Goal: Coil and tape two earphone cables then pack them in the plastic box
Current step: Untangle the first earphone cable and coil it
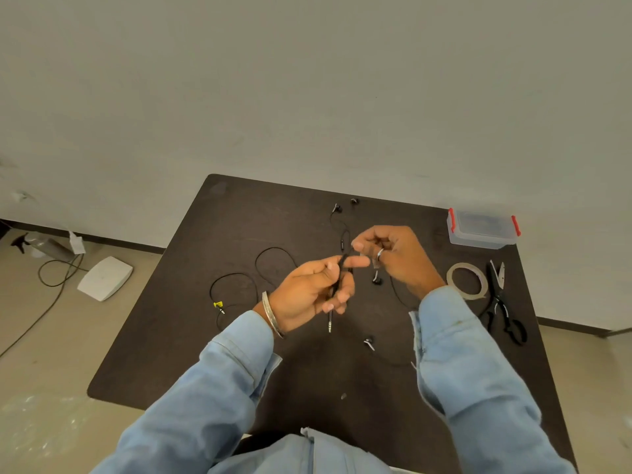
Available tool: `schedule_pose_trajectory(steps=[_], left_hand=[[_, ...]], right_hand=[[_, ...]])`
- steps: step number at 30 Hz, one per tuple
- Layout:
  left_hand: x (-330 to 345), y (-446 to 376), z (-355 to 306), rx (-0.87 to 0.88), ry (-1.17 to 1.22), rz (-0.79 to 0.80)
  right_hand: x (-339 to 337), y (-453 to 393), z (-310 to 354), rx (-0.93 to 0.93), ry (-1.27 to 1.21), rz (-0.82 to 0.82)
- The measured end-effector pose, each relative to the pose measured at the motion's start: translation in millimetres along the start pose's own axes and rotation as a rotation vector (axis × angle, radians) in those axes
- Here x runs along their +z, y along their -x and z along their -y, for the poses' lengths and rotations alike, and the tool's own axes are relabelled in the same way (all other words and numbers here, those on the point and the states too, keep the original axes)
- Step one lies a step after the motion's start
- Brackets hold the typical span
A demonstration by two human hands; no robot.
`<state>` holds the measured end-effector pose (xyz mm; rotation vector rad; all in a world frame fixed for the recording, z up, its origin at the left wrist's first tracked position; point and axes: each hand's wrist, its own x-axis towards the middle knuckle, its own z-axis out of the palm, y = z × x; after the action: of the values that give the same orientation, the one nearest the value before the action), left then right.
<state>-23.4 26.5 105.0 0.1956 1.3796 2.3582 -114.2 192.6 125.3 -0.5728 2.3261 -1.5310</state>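
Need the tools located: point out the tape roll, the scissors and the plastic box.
tape roll (481, 277), head view, right side of its ring.
scissors (500, 297), head view, pivot.
plastic box (478, 238), head view, front wall.

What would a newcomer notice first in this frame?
Two hands meet above the middle of the dark table: the left hand grips a bunched black earphone cable, its plug hanging below, while the right hand pinches a small piece of tape. At the far right corner sits the red-clipped plastic box, with the tape roll and scissors nearer.
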Motion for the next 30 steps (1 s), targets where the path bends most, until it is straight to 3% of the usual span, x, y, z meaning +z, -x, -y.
schedule_pose_trajectory(steps=[4, 8, 14, 17, 21, 24, 30], left_hand=[[-8, -4, -7, 0.136, 0.217, -0.222], [-22, -6, -10, 0.174, 0.081, -0.488], [-30, -9, -1, 0.109, -0.103, -0.591], [-23, -11, 3, 0.070, -0.253, -0.548], [-20, -8, 6, -0.021, -0.452, -0.373], [-17, -3, 6, -0.034, -0.379, -0.216], [-9, -2, 2, -0.004, -0.156, -0.169]], right_hand=[[33, 21, -17, 0.076, 0.023, 0.103], [50, 39, -11, 0.129, 0.079, 0.320], [40, 33, 19, -0.033, 0.365, 0.479], [33, 27, 28, -0.127, 0.489, 0.512], [16, 14, 34, -0.149, 0.465, 0.335], [1, 3, 33, -0.126, 0.323, 0.216], [-4, -4, 22, -0.110, 0.104, 0.099]])
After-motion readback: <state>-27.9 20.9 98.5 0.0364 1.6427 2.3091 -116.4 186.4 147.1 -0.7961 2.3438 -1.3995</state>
